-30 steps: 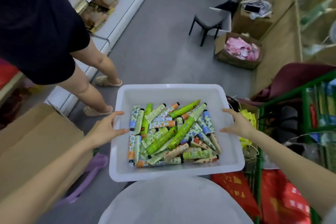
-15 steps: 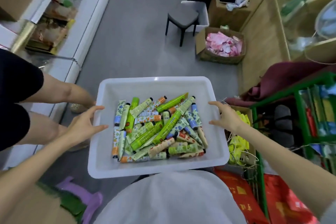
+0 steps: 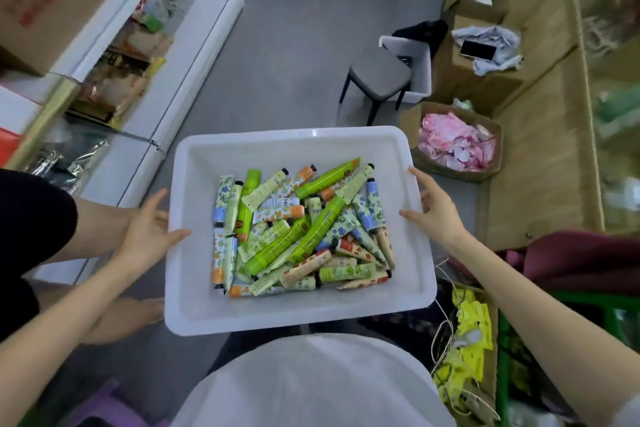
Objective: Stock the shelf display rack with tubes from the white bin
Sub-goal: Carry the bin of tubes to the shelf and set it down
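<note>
White bin (image 3: 194, 163) carried by both rims, swung left since a second ago; green rack now mostly out of view at right. Left hand (image 3: 147, 232) and right hand (image 3: 434, 210) each clamped on a side rim. Tubes (image 3: 298, 229) all piled inside; stocking not begun
</note>
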Motion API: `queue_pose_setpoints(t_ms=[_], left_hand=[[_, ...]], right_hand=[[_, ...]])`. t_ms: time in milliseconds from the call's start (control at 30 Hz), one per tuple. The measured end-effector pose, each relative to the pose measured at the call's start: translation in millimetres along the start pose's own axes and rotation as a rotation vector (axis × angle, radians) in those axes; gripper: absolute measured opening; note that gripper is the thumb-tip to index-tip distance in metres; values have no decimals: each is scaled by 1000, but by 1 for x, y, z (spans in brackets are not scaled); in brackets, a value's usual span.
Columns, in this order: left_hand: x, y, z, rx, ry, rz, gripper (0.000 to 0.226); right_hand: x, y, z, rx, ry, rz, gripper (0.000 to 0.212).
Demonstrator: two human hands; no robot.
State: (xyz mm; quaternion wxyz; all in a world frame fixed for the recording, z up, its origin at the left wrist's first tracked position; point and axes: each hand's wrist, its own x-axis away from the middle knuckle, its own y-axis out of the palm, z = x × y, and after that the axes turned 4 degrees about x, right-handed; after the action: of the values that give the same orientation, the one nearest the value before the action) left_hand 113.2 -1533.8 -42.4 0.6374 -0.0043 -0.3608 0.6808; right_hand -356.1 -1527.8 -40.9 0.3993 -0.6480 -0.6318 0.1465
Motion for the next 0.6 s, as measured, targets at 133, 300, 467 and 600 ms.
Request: queue_pose_setpoints(t_ms=[133, 300, 467, 600], left_hand=[[-73, -10, 22, 38, -17, 22, 84], [-158, -49, 54, 83, 5, -24, 84], [-221, -91, 97, 92, 25, 65, 80], [-263, -116, 116, 93, -20, 134, 71]], right_hand=[[-78, 2, -38, 21, 17, 26, 86], [-161, 8, -95, 60, 10, 21, 87], [-243, 22, -149, 32, 27, 45, 81], [-306, 32, -187, -14, 64, -5, 76]])
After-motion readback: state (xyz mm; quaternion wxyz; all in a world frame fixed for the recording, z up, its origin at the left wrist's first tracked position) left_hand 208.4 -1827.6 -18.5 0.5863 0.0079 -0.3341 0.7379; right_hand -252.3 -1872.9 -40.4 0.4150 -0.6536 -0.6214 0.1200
